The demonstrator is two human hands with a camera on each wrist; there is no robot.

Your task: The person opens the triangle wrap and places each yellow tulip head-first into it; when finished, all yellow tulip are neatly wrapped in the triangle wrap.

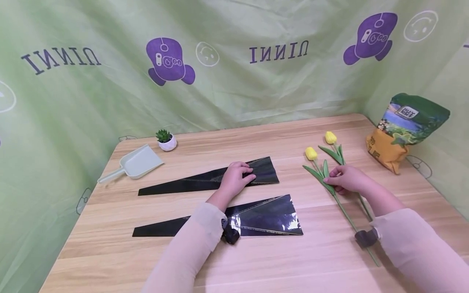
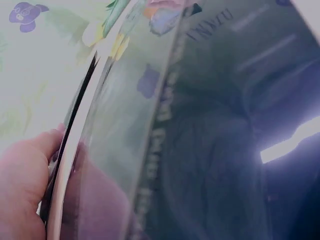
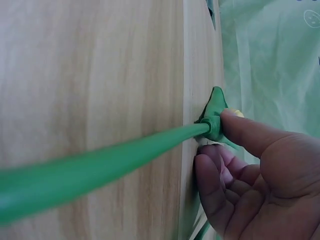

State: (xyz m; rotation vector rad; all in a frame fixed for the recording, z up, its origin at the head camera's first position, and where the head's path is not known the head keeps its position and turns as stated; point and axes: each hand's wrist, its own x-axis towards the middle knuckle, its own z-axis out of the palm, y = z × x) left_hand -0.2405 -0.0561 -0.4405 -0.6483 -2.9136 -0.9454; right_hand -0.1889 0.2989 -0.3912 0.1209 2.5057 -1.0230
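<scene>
Long-stemmed yellow tulip (image 1: pixel 331 189) pinched at its green leaves by the right hand (image 1: pixel 346 179), matching yellow tulip (image 1: pixel 331 154) partly hidden behind that hand, left hand (image 1: pixel 233 178) resting, thumb apart, on a glossy black tapered sleeve (image 1: pixel 265 171), second black sleeve (image 1: pixel 261 215) under that wrist, wood-grain table (image 1: pixel 271 264) beneath both.

On the table (image 1: pixel 110 252), two wrappers (image 1: pixel 264 217) lie between the dustpan (image 1: pixel 141 162) and two tulips (image 1: pixel 331 189).
</scene>
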